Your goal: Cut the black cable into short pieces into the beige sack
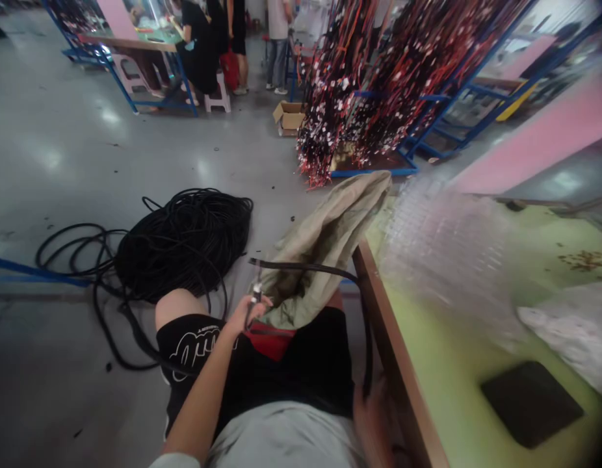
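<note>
My left hand (247,313) is closed around a small hand tool with a metal head (257,290), which points upward; its exact kind is unclear. Beside the right thigh, my right hand (372,413) is blurred, its fingers apparently closed on a black cable (366,338). From there the cable rises along the table edge and bends left. Its free end lies just above the tool's head. Under this length, a khaki cloth bag (325,231) gapes open between my knees, leaning toward the table corner. Red material (272,343) shows below the bag.
A large coil of black cable (184,244) lies on the floor at left. At right, a green-topped table (428,383) bears a dark flat pad (531,403) and clear plastic wrap (447,253). Wire bundles (325,123) hang from a blue rack ahead. People stand and sit farther back.
</note>
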Demonstrator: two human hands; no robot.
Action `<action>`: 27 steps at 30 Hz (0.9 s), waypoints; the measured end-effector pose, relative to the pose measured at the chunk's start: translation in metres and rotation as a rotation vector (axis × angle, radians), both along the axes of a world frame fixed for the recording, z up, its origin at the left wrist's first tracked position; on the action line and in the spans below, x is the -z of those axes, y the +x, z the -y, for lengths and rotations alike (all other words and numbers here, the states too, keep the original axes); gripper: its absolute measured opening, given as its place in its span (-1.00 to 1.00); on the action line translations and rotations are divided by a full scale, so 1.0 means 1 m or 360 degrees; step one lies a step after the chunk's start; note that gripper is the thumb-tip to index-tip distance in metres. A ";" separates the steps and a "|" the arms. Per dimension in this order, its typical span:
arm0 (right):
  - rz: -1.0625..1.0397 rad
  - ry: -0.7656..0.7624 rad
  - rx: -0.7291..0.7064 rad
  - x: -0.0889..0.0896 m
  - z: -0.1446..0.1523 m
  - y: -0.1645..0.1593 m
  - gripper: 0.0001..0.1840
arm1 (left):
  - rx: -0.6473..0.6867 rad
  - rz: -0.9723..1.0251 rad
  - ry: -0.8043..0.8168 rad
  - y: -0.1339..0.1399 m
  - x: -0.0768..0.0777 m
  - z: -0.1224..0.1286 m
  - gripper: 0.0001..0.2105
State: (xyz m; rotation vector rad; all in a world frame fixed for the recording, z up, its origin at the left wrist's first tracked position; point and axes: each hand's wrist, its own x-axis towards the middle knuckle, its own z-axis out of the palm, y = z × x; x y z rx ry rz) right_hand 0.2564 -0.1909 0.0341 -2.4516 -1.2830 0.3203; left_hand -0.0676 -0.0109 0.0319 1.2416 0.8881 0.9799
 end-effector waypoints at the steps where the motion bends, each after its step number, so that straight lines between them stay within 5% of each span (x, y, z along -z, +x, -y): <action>1: 0.0124 -0.0057 -0.0121 -0.017 0.003 -0.013 -0.16 | 0.0087 -0.0099 -0.0012 0.002 0.001 0.001 -0.52; 5: -0.0045 -0.0023 -0.0975 -0.091 -0.025 -0.076 -0.52 | 0.0177 -0.0169 -0.0100 0.012 0.004 0.001 -0.53; 9: -0.0078 0.0507 -0.1048 -0.126 -0.120 -0.106 -0.57 | 0.0174 -0.0287 -0.0114 0.017 0.003 0.003 -0.53; 11: 0.0004 0.0630 -0.1111 -0.118 -0.169 -0.105 -0.56 | 0.0180 -0.0337 -0.0136 0.016 0.002 0.004 -0.51; 14: -0.0042 0.0536 -0.1330 -0.080 -0.208 -0.097 -0.65 | 0.0126 -0.0486 -0.0154 0.012 0.003 0.003 -0.52; 19: -0.0272 0.0619 -0.1296 -0.011 -0.188 -0.082 -0.62 | 0.0234 -0.0963 -0.0076 0.000 0.010 0.006 -0.58; 22: -0.0310 0.0640 -0.1298 0.001 -0.172 -0.074 -0.63 | 0.0385 -0.1014 -0.0080 0.000 0.007 0.011 -0.59; 27: -0.0158 0.0590 -0.1402 -0.005 -0.170 -0.075 -0.61 | 0.0377 -0.0978 -0.0015 0.010 -0.001 0.009 -0.61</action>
